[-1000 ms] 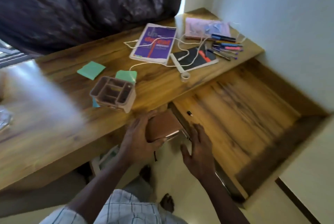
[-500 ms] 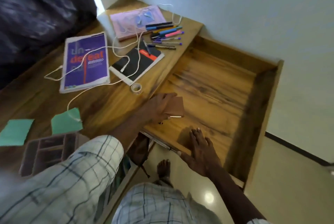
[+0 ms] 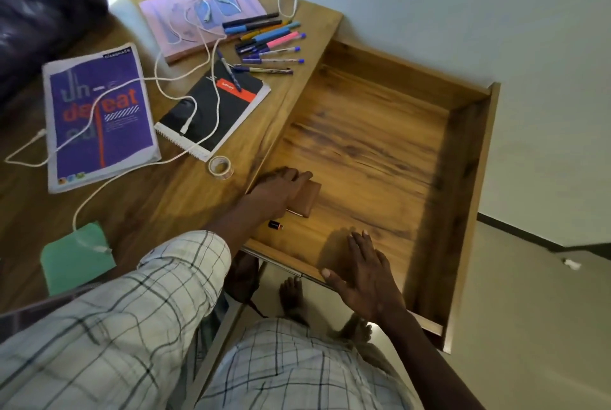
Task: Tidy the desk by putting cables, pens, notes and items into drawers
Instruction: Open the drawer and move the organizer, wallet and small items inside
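Open wooden drawer (image 3: 380,145): pulled out to the right of the desk (image 3: 185,208).
- Brown wallet-like case (image 3: 310,199): on the drawer floor at the near left corner, beside the desk edge. The left hand (image 3: 281,191) lies over it, fingers (image 3: 299,176) curled and grasping its top.
- Small black cell with an orange end (image 3: 275,226): on the drawer floor, just beside the case.
- Right hand (image 3: 367,274): at the drawer's front rim, fingers straight and spread, released, holding nothing.

On the desk:
- Purple book (image 3: 99,118).
- Black spiral notebook (image 3: 215,112).
- Pink book (image 3: 201,16).
- Row of pens (image 3: 267,45) near the drawer.
- Tape roll (image 3: 220,167).
- White cable (image 3: 155,79) trailing across the books.
- Green note (image 3: 76,264) at the near edge, under the cable's plug.
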